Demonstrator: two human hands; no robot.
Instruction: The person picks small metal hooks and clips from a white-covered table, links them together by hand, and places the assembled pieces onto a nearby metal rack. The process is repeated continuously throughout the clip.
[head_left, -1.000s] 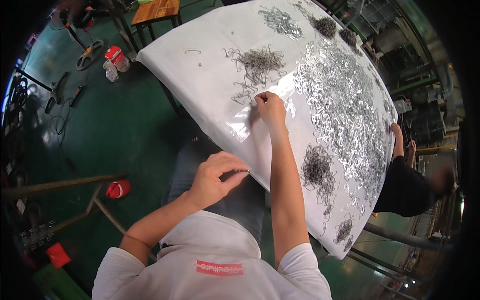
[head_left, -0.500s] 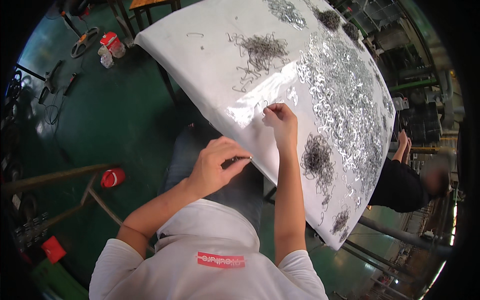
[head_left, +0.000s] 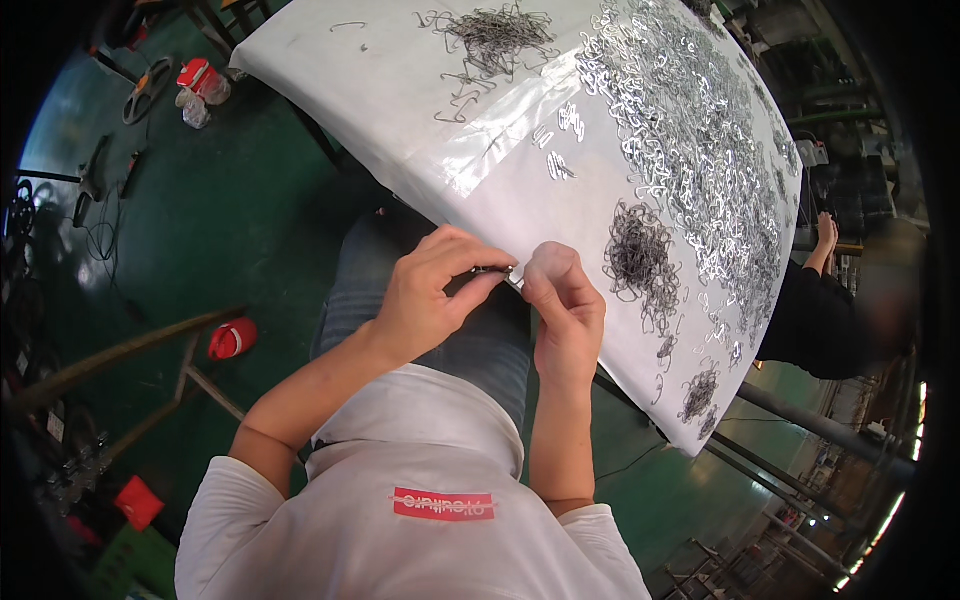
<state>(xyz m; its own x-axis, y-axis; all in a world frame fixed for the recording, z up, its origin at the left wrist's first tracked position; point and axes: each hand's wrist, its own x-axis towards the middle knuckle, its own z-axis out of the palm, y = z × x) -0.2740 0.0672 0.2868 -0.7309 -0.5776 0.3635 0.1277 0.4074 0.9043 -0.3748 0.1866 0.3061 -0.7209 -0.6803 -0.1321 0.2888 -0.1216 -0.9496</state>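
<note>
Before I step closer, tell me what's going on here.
A person's left hand pinches a small, dark, metal-looking piece beside the right hand, whose grip is unclear. Both are near the edge of a white-covered table bearing dark bent-wire piles and a spread of silvery metal hooks. Someone in black is at far right.

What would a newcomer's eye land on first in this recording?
Probably the broad spread of shiny hooks on the right side of the white table, with a dark pile of hooks between it and the right hand. Next, the left hand, close to the right at the table's near edge, pinching a small dark piece.
</note>
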